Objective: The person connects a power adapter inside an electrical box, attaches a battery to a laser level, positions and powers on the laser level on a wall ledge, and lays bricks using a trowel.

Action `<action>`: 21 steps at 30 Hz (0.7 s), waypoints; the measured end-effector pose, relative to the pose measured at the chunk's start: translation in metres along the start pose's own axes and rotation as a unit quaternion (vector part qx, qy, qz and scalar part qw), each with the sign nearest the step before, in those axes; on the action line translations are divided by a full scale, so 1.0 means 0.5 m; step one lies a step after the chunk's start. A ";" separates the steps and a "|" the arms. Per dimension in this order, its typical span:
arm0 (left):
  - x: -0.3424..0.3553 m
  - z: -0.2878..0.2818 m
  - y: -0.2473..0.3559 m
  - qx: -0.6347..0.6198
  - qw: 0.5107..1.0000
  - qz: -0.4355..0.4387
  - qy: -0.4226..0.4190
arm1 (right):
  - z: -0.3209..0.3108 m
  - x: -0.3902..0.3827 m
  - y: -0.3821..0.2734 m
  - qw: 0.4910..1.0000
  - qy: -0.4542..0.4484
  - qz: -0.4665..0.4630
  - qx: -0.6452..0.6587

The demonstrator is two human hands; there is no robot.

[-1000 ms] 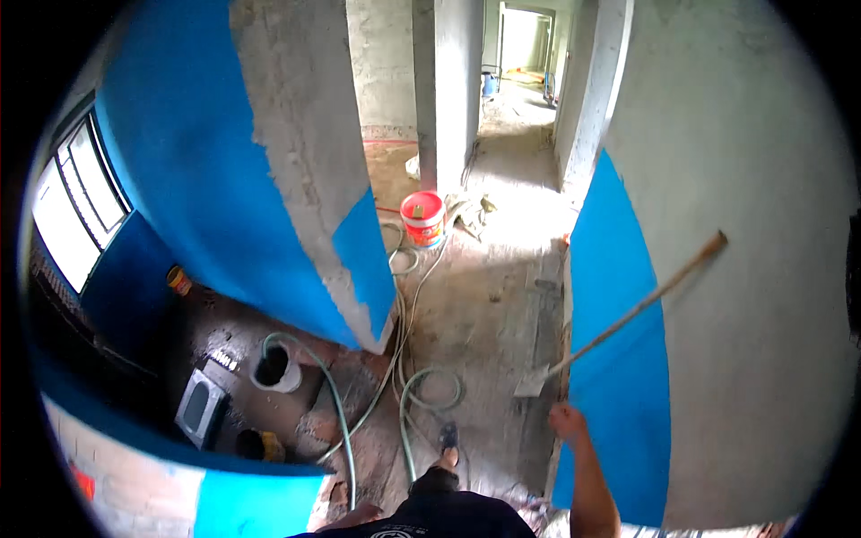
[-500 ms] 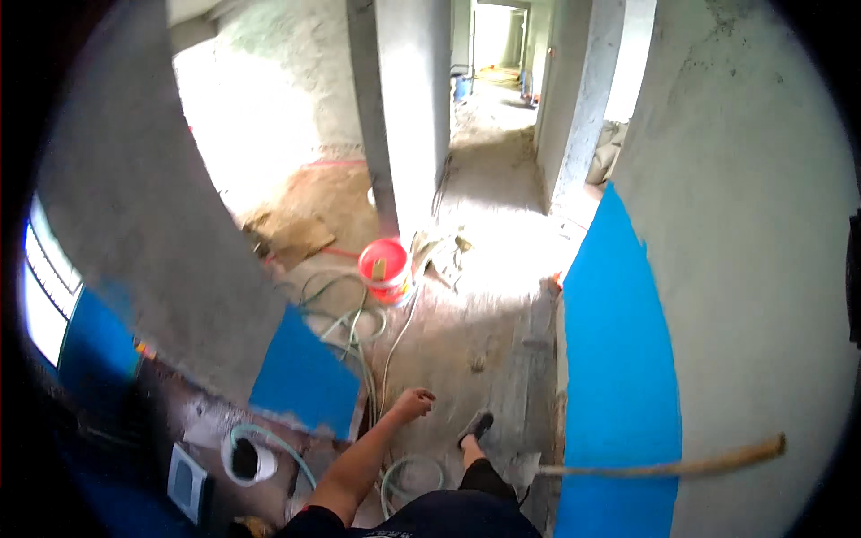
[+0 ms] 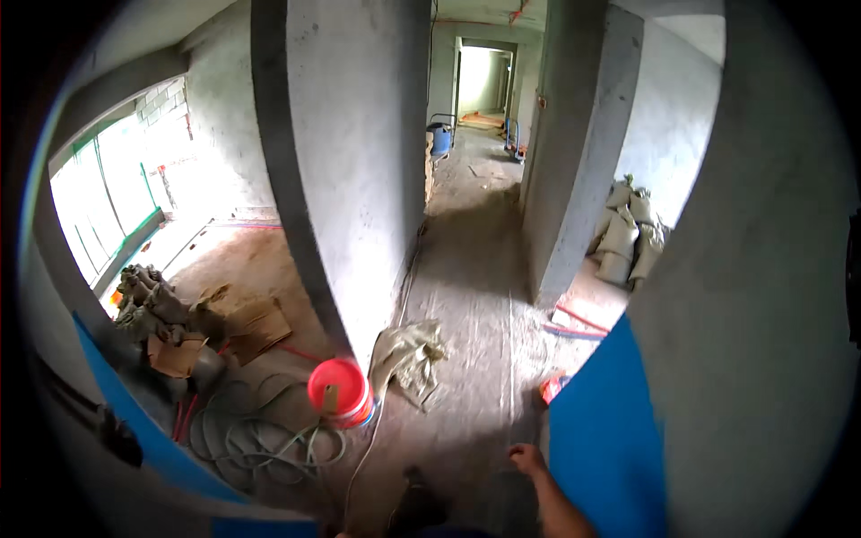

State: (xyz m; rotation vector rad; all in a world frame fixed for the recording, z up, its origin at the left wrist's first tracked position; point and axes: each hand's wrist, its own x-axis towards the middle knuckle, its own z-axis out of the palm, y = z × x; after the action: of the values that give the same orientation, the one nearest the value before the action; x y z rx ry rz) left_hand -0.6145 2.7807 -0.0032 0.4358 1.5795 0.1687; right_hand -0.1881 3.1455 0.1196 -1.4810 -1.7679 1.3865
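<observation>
The right hand (image 3: 527,458) hangs loosely half-curled near blue-painted wall (image 3: 605,421) (left hand (image 3: 342,535), edge-cut, unreadable).

Bare hands (image 3: 527,459), uncovered right forearm (image 3: 563,514), dark clothing (image 3: 441,532)

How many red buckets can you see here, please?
1: the red bucket stands on the floor beside the crumpled pale material, ahead and left of the right hand. Others may be hidden behind walls.
</observation>
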 end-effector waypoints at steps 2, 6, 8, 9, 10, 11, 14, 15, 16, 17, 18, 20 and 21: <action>0.033 -0.052 0.105 -0.033 0.999 -0.009 0.001 | 0.003 0.156 -0.074 0.999 -0.025 -0.007 -0.028; 0.169 -0.173 0.338 -0.024 0.999 0.030 -0.004 | 0.017 0.335 -0.068 0.992 -0.097 0.038 -0.078; 0.241 -0.252 0.500 -0.004 0.997 0.071 -0.008 | 0.019 0.344 0.042 0.994 -0.025 0.053 -0.095; 0.281 -0.283 0.590 0.013 0.995 0.099 -0.007 | -0.016 0.355 0.093 0.984 -0.033 0.156 -0.080; 0.326 -0.332 0.647 0.013 0.993 0.119 0.011 | -0.025 0.383 0.080 0.962 -0.064 0.258 -0.066; 0.367 -0.379 0.725 0.008 0.990 0.141 0.025 | -0.050 0.404 0.069 0.945 -0.061 0.318 -0.047; 0.497 -0.529 1.014 -0.084 0.952 0.272 0.113 | -0.130 0.547 0.015 0.931 -0.026 0.365 0.007; 0.526 -0.590 1.104 -0.032 0.938 0.306 0.157 | -0.147 0.612 -0.004 0.932 -0.023 0.361 0.022; 0.537 -0.590 1.251 -0.079 0.931 0.331 0.128 | -0.180 0.655 -0.001 0.926 0.010 0.376 0.033; 0.543 -0.613 1.385 -0.097 0.934 0.325 0.113 | -0.204 0.718 -0.005 0.923 0.028 0.381 0.042; 0.538 -0.630 1.500 -0.114 0.936 0.317 0.099 | -0.220 0.772 -0.007 0.921 0.042 0.386 0.045; 0.539 -0.671 1.651 -0.055 0.939 0.326 0.092 | -0.253 0.896 -0.012 0.915 0.042 0.397 0.060; 0.574 -0.698 1.679 -0.094 0.935 0.324 0.108 | -0.261 0.964 -0.019 0.916 0.031 0.396 0.058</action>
State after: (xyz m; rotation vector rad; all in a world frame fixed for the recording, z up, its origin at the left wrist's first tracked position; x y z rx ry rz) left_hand -0.8154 3.7104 0.0635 0.7982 1.5627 0.8915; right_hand -0.2414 3.6380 0.0578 -2.2657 -1.0252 1.7263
